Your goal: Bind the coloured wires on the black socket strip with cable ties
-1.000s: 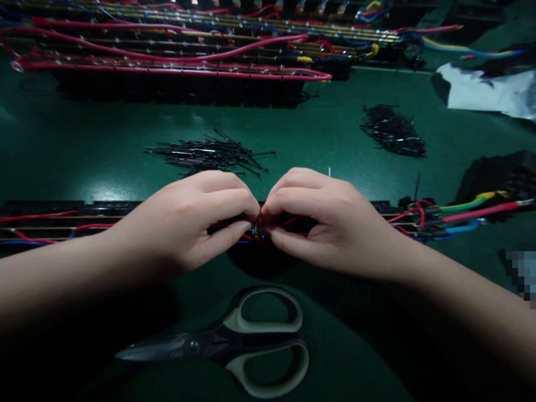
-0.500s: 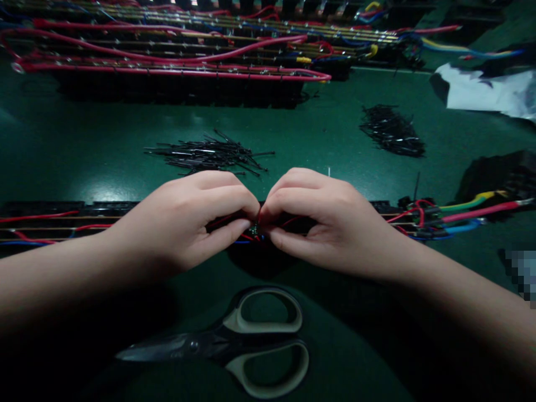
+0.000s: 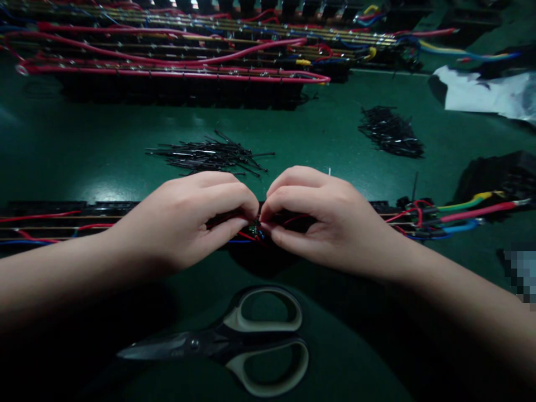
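Observation:
A long black wire harness strip (image 3: 62, 220) with red and blue wires runs left to right across the green table. My left hand (image 3: 188, 218) and my right hand (image 3: 322, 218) meet over its middle, fingers curled and fingertips pinched together on the red wires of the strip. What sits between the fingertips is too small and dark to make out. The strip's right end (image 3: 452, 218) carries red, yellow, green and blue leads.
Scissors (image 3: 247, 343) with pale handles lie close to me. A pile of black cable ties (image 3: 209, 153) lies behind my hands, another pile (image 3: 391, 134) to the right. More wired strips (image 3: 176, 64) fill the back. White paper (image 3: 489, 92) lies at the far right.

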`<state>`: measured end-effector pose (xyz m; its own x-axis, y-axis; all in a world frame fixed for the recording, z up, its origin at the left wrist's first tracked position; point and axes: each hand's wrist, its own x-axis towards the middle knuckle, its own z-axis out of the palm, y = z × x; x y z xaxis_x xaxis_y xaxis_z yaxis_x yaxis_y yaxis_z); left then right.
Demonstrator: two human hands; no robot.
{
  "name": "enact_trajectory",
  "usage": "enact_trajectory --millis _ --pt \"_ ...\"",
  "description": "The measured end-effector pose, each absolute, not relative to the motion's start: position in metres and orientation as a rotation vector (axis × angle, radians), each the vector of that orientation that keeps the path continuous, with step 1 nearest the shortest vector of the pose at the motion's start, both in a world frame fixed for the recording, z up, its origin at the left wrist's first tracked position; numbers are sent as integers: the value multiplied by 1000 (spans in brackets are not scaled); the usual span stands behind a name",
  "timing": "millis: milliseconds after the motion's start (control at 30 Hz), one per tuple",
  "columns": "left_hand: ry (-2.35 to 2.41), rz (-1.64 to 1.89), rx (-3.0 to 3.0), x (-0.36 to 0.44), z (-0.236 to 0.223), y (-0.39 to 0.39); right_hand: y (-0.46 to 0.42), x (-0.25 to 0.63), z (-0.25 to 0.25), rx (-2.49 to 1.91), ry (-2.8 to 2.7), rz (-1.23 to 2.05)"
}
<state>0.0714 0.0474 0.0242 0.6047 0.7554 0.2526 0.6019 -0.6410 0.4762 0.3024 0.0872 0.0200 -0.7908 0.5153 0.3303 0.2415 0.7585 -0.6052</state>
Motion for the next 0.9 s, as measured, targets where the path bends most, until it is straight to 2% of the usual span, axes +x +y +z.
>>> enact_trajectory --millis 900 --pt "1052 657 2512 74 26 45 88 302 19 -583 -2485 754"
